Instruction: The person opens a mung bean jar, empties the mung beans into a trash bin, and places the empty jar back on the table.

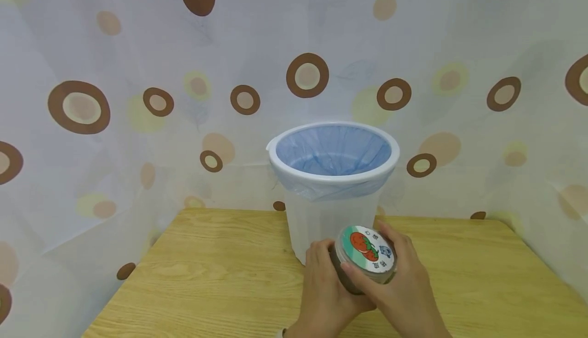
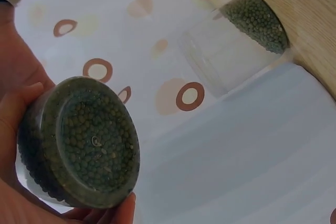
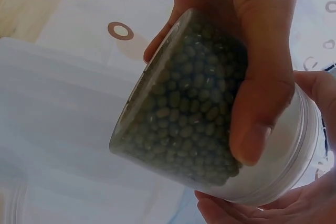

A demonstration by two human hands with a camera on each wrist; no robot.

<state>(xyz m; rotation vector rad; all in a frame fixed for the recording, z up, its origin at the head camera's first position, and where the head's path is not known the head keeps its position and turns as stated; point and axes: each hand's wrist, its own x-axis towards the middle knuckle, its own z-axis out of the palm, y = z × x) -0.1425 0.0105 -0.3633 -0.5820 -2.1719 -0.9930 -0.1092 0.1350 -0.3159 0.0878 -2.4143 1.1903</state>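
A clear round jar (image 2: 97, 145) is partly filled with small green beans (image 3: 184, 103), which look like mung beans. Its lid (image 1: 369, 248) carries a white and teal label with red tomatoes printed on it. My left hand (image 1: 323, 287) grips the jar's body from the left. Around the lid's rim, from the right, curl the thumb and fingers of my right hand (image 1: 406, 279). The jar is held tilted in front of the bin. The left wrist view also catches a second clear jar (image 2: 254, 22), with green beans in its bottom, standing on the table.
Behind the hands a white bin (image 1: 333, 210) lined with a thin blue bag (image 1: 340, 146) stands on the wooden table (image 1: 220, 261). A dotted pale curtain (image 1: 257, 31) hangs along the back and sides.
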